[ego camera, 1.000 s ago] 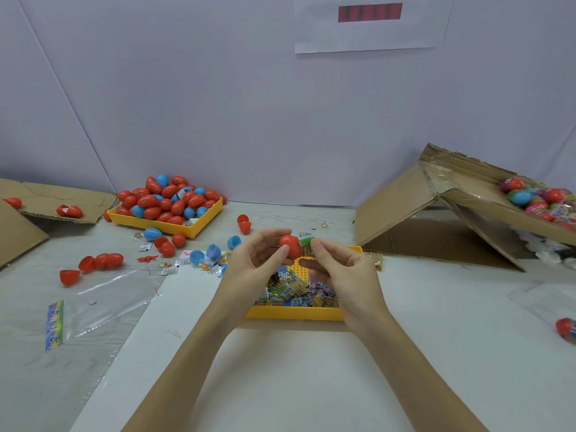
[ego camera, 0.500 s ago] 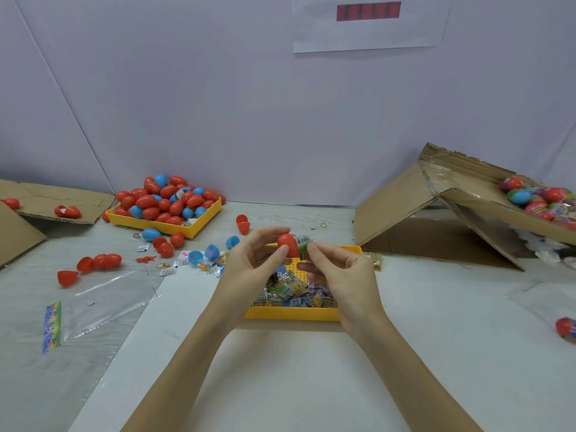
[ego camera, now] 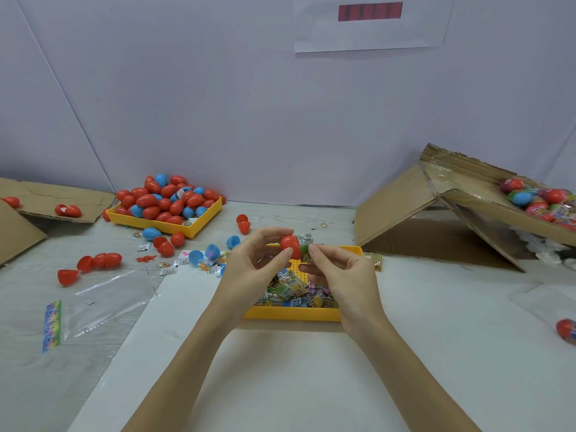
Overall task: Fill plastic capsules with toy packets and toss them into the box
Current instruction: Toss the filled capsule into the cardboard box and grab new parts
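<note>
My left hand held a red capsule above the near yellow tray, its grip narrow, thumb and fingertips pinched round the shell. My right hand met it from the other side, its grip also narrow, forefinger and thumb nipping a toy packet whose green and printed edge showed right against the capsule's open side. I could not tell how far in the packet sat.

Under my hands the tray was heaped with more packets in green, blue and yellow wrappers, and part of its studded floor was bare at the far end. The tray lay on a white sheet on the surface.

Far to the left a second yellow tray was piled with red and blue capsules. Loose shells, some split into halves, were scattered between the two trays, along with small packets and a tiny red toy figure. A clear plastic bag with a coloured strip lay flat near the left edge.

To the right the cardboard box was tipped on its side with flaps spread, and filled capsules were gathered inside it at the far right. One more red capsule lay alone at the right edge of the surface.
</note>
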Action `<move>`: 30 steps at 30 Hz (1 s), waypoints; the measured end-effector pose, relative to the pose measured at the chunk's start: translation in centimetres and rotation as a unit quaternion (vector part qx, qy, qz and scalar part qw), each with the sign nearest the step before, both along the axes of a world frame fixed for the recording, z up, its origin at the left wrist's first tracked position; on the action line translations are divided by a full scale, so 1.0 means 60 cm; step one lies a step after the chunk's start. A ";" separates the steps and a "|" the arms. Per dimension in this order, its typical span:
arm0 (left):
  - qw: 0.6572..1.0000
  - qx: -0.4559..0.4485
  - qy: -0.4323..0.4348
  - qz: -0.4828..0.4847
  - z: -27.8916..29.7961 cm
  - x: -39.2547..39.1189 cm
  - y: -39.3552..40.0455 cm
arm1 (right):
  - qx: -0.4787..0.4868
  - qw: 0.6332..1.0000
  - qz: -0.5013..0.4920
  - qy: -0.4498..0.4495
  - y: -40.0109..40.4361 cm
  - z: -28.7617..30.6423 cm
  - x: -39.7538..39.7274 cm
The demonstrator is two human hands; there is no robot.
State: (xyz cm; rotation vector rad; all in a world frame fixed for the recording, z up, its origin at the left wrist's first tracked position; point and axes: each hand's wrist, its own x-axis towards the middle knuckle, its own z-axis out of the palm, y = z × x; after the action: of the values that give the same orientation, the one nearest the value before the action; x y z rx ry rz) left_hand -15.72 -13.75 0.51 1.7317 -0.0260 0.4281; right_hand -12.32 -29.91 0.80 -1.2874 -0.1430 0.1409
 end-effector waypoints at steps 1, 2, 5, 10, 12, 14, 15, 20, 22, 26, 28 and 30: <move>1.000 0.001 0.000 0.001 0.000 0.000 0.000 | -0.002 1.000 0.005 0.000 0.000 0.000 -0.001; 1.000 0.002 0.001 0.001 0.000 0.000 0.000 | -0.006 1.000 0.008 0.000 0.000 0.000 -0.001; 1.000 0.002 0.001 0.001 0.000 0.000 0.000 | -0.017 1.000 0.007 -0.006 0.001 0.001 -0.001; 1.000 -0.005 -0.002 -0.005 -0.001 0.001 0.001 | -0.020 1.000 0.008 -0.009 0.001 0.002 -0.001; 1.000 -0.014 -0.001 -0.005 -0.002 0.001 0.001 | -0.011 1.000 0.011 -0.002 0.001 0.002 -0.001; 1.000 -0.019 -0.002 -0.005 -0.002 0.001 0.002 | 0.003 1.000 0.012 0.007 0.002 0.002 -0.001; 1.000 -0.022 -0.002 -0.006 -0.003 0.002 0.002 | 0.007 1.000 0.012 0.010 0.002 0.002 -0.001; 1.000 -0.030 -0.003 -0.009 -0.003 0.003 0.002 | 0.010 1.000 0.011 0.012 0.001 0.001 -0.001; 0.999 -0.030 -0.004 -0.011 -0.004 0.003 0.002 | 0.003 1.000 0.010 0.008 0.001 0.001 -0.001; 0.999 -0.030 -0.012 -0.017 -0.005 0.002 0.000 | -0.021 1.000 0.001 -0.012 0.001 0.000 -0.001; 0.999 -0.038 -0.020 -0.018 -0.004 0.002 -0.003 | -0.024 1.000 0.003 -0.016 0.001 0.000 0.000; 0.998 -0.041 -0.037 -0.015 -0.005 0.002 -0.007 | -0.021 1.000 0.008 -0.013 0.001 0.001 0.001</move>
State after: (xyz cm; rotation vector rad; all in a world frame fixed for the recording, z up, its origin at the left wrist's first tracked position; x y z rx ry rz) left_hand -15.62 -14.17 0.23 1.6331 -0.0865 0.4647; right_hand -12.28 -29.85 0.85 -1.3305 -0.1728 0.1420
